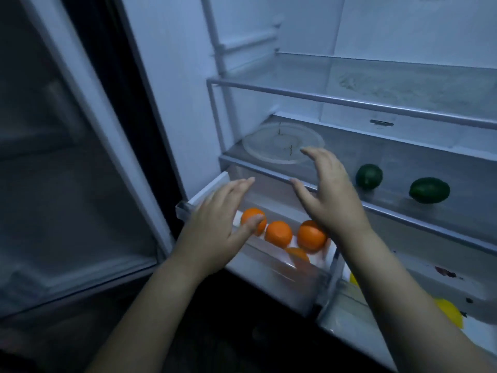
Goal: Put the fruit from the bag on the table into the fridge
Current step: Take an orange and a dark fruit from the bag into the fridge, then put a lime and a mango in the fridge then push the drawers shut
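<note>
Four oranges (278,234) lie in the left drawer (269,281), one of two drawers. Two dark green fruits (429,190) sit on the lower shelf (403,162), one of two glass shelves. One clear round plate (271,146) shows. Two yellow pieces (449,313) are partly hidden. Two hands: left hand (215,227), right hand (330,195).

oranges (278,234) in open drawer (282,281), avocados (369,176) shelved

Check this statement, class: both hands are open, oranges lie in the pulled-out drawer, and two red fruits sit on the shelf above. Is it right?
Not quite. In the head view the two fruits on the shelf are dark green, not red. The rest stands: the left hand and right hand are open, and oranges lie in the pulled-out drawer.
</note>
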`<state>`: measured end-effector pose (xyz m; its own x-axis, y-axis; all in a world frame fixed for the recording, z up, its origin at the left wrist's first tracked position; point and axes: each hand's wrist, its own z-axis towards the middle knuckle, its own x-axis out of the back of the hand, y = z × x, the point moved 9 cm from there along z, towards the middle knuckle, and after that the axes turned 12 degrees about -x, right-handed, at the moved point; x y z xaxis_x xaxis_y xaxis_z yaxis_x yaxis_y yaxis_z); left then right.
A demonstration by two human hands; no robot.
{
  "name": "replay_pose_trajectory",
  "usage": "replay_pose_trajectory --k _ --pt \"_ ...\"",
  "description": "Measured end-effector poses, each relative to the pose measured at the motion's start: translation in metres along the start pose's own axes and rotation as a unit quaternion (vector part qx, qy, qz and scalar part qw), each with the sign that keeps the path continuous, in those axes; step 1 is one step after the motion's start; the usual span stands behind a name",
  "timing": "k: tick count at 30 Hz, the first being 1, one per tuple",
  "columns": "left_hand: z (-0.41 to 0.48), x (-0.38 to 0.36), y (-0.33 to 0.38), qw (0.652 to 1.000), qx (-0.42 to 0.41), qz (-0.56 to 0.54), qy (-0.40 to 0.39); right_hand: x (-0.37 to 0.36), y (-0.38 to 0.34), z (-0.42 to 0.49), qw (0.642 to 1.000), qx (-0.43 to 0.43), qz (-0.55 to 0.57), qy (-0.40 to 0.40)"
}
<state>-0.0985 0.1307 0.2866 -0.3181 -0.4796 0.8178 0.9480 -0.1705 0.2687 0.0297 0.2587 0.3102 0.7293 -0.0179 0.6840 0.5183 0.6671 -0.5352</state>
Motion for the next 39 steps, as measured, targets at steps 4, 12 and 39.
replay_pose_trajectory --k 4,12,39 --pt "-0.06 0.049 -0.008 0.994 0.079 0.071 0.021 -0.028 -0.075 -0.029 0.994 0.077 0.053 -0.057" --pt "-0.2 0.144 -0.019 0.947 0.243 0.208 0.041 -0.091 -0.216 -0.098 0.952 0.215 0.134 -0.17" --pt "-0.708 0.37 -0.131 0.715 0.623 0.277 0.153 -0.352 -0.668 -0.4 0.742 0.477 0.174 -0.438"
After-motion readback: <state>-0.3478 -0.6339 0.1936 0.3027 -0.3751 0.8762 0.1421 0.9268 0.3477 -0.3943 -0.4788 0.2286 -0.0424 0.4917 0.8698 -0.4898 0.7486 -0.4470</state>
